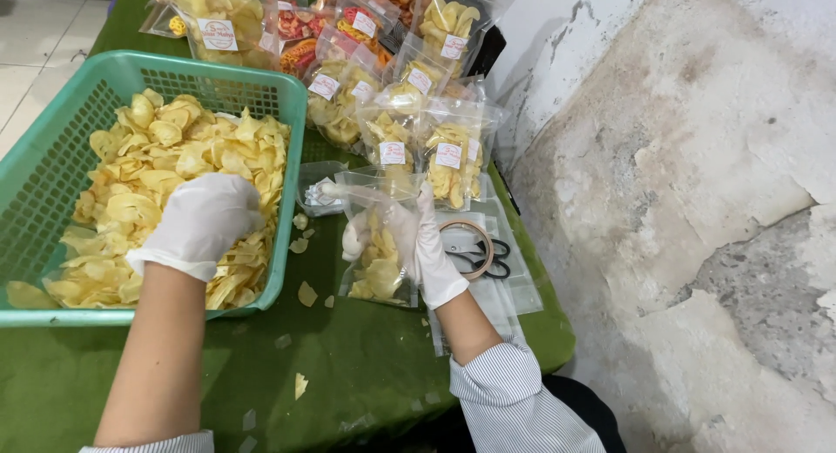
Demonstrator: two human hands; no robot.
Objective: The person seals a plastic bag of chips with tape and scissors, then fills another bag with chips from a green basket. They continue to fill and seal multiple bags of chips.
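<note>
My left hand (202, 222), in a white glove, reaches down into a heap of yellow chips (148, 174) inside a green plastic basket (52, 148), fingers curled over chips near the basket's right wall. My right hand (422, 244), also gloved, grips a clear plastic bag (376, 244) that stands on the green tablecloth and is partly filled with chips. The bag's mouth is held open at the top.
Several sealed, labelled bags of chips (418, 131) lie stacked at the back. Black scissors (488, 257) and a tape roll (475, 244) rest on flat empty bags right of my hand. Loose chip crumbs (306, 294) dot the green cloth (348, 357). A rough wall (697, 200) stands on the right.
</note>
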